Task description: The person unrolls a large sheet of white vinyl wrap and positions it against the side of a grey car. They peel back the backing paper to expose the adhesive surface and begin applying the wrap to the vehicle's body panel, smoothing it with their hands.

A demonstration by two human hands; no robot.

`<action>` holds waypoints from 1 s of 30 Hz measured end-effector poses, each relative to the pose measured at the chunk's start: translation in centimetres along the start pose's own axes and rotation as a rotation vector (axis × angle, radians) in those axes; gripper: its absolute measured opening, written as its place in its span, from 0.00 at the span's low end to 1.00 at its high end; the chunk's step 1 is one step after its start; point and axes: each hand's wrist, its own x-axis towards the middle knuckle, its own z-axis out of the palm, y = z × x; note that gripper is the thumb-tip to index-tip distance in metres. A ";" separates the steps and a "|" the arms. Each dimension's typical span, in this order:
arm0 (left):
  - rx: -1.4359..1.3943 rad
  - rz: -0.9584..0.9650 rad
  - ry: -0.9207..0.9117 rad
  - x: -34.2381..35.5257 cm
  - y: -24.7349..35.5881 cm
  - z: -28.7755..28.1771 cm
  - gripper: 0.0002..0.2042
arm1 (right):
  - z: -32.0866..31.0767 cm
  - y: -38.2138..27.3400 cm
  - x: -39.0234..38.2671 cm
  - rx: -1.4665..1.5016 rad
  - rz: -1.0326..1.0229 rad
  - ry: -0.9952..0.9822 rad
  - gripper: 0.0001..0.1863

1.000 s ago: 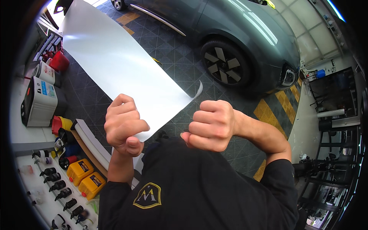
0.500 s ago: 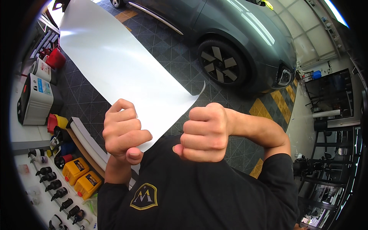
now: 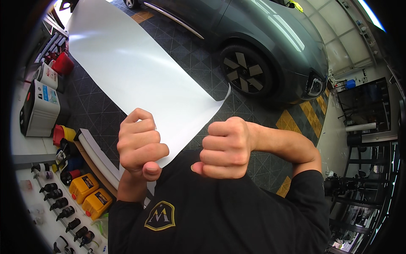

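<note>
A long white sheet [image 3: 127, 63] stretches from the far left towards my chest, with its near right corner curling up. My left hand [image 3: 141, 142] is closed in front of the sheet's near end, fingers curled and thumb tucked low. The sheet passes behind this hand; whether the fingers grip it is hidden. To the right, at about the same height, my right hand [image 3: 226, 148] is closed in a fist, knuckles up. It is apart from the visible part of the sheet. Anything inside this fist cannot be made out.
A dark grey car [image 3: 270, 38] stands beyond the sheet on dark floor tiles [image 3: 194, 63] with yellow patches. Along the left are yellow jugs [image 3: 97, 203], a red bucket [image 3: 62, 64], a grey-white container [image 3: 44, 108] and black-topped bottles [image 3: 59, 204]. Equipment racks [image 3: 363, 169] line the right.
My left hand has shifted slightly to the right, and the sheet's curled corner has moved right and a little away. My right hand has hardly moved and stays closed.
</note>
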 end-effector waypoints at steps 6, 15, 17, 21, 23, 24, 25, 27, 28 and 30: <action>-0.005 -0.010 -0.011 0.5 -0.2 0.4 0.32 | 0.1 0.1 -0.5 -0.003 -0.002 -0.006 0.26; -0.022 0.005 -0.044 1.1 -1.1 0.6 0.33 | -0.2 0.7 -1.4 -0.012 0.031 -0.080 0.24; -0.030 0.003 -0.061 1.5 -1.0 0.7 0.33 | -0.2 0.9 -1.4 -0.016 0.031 -0.102 0.24; -0.042 0.024 -0.095 1.6 -1.3 0.8 0.34 | 0.4 2.1 -1.3 0.024 0.012 -0.107 0.24; -0.053 0.049 -0.121 1.9 -1.5 0.9 0.34 | 0.6 2.4 -1.0 0.055 -0.001 -0.108 0.24; -0.060 0.062 -0.130 2.0 -1.5 0.9 0.34 | 0.7 2.5 -0.7 0.070 -0.010 -0.106 0.25; -0.068 0.075 -0.139 2.0 -1.5 1.0 0.33 | 0.8 2.6 -0.4 0.086 -0.020 -0.103 0.25; -0.085 0.105 -0.130 1.9 -2.0 1.3 0.33 | 1.1 2.9 -0.3 0.078 -0.043 -0.078 0.26; -0.089 0.107 -0.123 2.0 -2.1 1.4 0.33 | 1.3 3.0 -0.1 0.074 -0.055 -0.065 0.26; -0.099 0.108 -0.107 2.2 -2.1 1.5 0.33 | 1.5 3.5 0.1 0.089 -0.062 -0.035 0.27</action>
